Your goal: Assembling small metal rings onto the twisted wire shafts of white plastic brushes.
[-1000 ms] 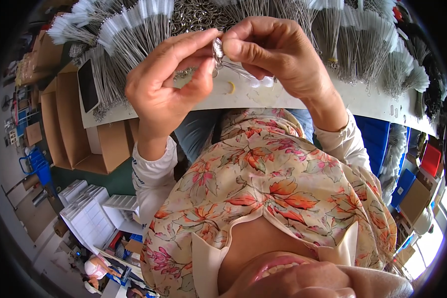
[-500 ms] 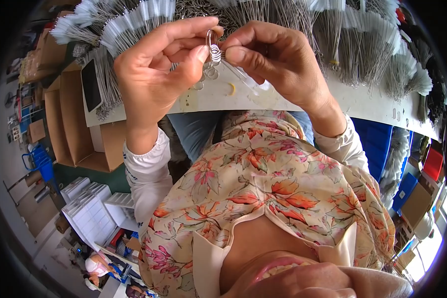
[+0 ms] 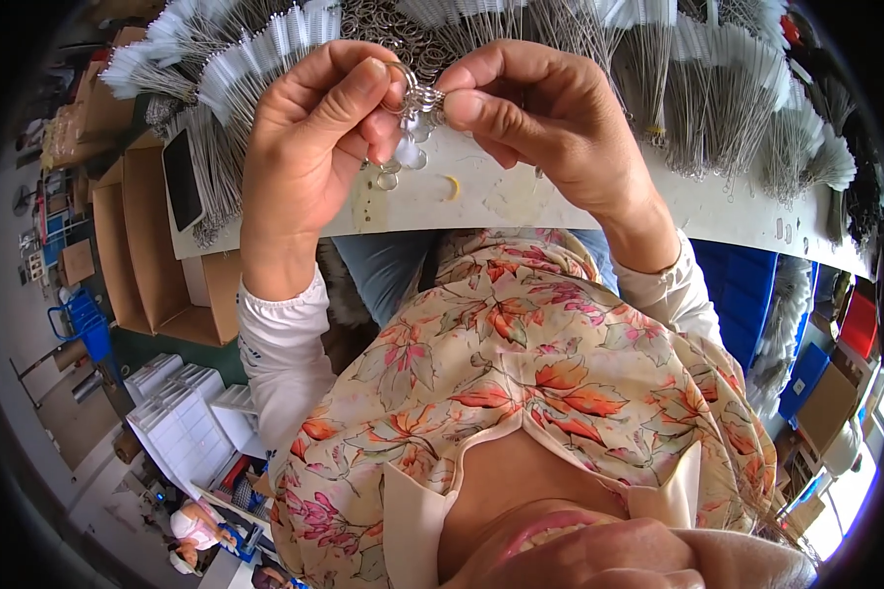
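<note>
Between my two hands, above the near part of the table, is a metal split ring (image 3: pixel 404 79) with several small wire loops (image 3: pixel 426 98) bunched beside it. My left hand (image 3: pixel 314 133) pinches the ring between thumb and fingers, the thumb on top. Thumb and forefinger of my right hand (image 3: pixel 550 118) grip the wire loops from the other side. Whether the loops are threaded on the ring is too small to tell. A few loose rings (image 3: pixel 388 180) lie on the table below my left fingertips. Behind my hands is a heap of rings (image 3: pixel 393 34).
Bundles of wire-handled brushes with white bristles (image 3: pixel 727 88) line the table's far side, left and right. A dark-screened phone (image 3: pixel 182 177) leans at the left. A yellow curved scrap (image 3: pixel 452 187) lies on the white table (image 3: pixel 521 201). Cardboard boxes (image 3: pixel 157 245) stand left; a blue bin (image 3: pixel 737 294) stands right.
My left hand has turned, its thumb rising onto the ring and its fingers curling in. The ring has tilted from upright. My right hand keeps its pinch almost in place.
</note>
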Tool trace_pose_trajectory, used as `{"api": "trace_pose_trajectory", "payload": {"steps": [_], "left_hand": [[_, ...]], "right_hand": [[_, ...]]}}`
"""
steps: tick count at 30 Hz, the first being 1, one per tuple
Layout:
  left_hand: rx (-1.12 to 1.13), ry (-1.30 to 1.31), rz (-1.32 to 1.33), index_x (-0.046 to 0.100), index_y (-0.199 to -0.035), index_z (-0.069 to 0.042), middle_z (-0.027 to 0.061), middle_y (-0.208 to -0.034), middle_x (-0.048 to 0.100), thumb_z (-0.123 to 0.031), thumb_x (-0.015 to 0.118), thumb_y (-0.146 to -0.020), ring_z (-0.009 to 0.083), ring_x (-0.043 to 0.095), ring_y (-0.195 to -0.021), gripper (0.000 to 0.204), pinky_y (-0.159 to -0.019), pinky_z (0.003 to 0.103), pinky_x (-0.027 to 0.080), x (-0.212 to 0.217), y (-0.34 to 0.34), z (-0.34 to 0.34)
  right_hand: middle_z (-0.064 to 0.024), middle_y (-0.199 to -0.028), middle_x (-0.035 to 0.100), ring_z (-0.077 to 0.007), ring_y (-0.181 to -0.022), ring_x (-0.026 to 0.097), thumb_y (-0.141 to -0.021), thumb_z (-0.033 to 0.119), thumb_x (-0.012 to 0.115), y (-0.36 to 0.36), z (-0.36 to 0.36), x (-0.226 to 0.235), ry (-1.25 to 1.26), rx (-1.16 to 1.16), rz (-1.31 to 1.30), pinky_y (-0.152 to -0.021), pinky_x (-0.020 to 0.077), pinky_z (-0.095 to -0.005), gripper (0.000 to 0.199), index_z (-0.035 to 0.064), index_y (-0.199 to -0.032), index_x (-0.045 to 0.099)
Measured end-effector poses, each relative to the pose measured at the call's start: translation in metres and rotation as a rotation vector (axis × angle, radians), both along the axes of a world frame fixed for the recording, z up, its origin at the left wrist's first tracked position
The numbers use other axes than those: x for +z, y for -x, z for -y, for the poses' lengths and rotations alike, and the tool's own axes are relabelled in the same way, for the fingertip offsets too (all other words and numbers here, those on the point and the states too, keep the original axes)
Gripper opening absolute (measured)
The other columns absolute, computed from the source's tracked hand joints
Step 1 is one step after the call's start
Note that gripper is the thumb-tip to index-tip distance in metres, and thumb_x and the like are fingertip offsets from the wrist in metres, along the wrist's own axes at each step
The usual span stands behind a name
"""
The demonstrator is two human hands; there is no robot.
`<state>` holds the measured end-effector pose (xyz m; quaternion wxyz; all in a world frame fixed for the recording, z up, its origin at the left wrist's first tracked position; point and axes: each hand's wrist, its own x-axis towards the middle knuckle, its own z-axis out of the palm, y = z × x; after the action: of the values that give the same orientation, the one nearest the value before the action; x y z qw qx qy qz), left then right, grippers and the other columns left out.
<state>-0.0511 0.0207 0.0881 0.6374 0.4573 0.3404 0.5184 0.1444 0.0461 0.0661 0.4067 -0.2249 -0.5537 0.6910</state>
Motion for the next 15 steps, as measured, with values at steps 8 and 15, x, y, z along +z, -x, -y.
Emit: {"api": "trace_pose_trajectory", "payload": {"steps": [8,15], "left_hand": [[0.170,-0.376,-0.798,0.060,-0.100,0.001,0.0020,-0.079,0.058,-0.013,0.055,-0.090,0.0049,0.047,-0.060,0.018,-0.054,0.019,0.037,0.013,-0.002,0.004],[0.035,-0.093,-0.449,0.057,-0.110,0.001,0.0007,-0.076,0.055,-0.014,0.054,-0.091,0.0049,0.043,-0.060,0.024,-0.052,0.020,0.037,0.022,0.004,0.011]], "right_hand": [[0.0015,-0.067,0.057,-0.0032,-0.057,0.047,-0.085,0.012,0.064,0.003,-0.013,0.003,0.024,0.034,-0.032,-0.051,0.0384,-0.0185,0.014,-0.0002,-0.092,0.064],[0.0007,-0.069,0.058,-0.0040,-0.058,0.049,-0.085,0.012,0.064,0.010,-0.008,-0.002,-0.032,-0.002,0.030,-0.052,0.0397,-0.0191,0.015,-0.0005,-0.092,0.064]]}}
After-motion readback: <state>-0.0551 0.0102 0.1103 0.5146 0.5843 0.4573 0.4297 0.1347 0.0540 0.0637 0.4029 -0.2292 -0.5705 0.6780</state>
